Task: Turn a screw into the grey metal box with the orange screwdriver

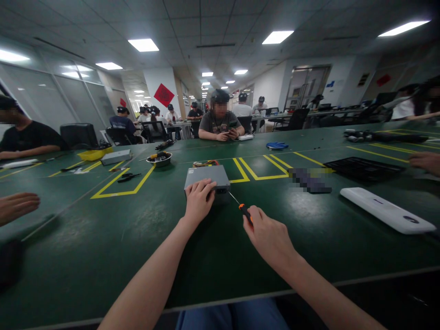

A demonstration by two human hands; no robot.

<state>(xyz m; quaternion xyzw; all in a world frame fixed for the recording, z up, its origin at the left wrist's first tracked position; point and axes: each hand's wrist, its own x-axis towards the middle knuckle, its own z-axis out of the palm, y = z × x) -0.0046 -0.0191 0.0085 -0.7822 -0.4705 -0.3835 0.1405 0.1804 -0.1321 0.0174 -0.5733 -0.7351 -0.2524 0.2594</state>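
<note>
- Currently, my left hand [199,199] lies open over the box [208,172] on the table [120,243]; light pressure could permit swivel.
- My right hand [271,231] grips the screwdriver [244,211], tip near the box's corner; slanted force could cause slip.

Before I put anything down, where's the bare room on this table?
There's bare table between your left forearm and the yellow tape, and between your right hand and the white case. It's crowded around the grey box: your left hand rests on it, your right holds a screwdriver at its corner.
</note>
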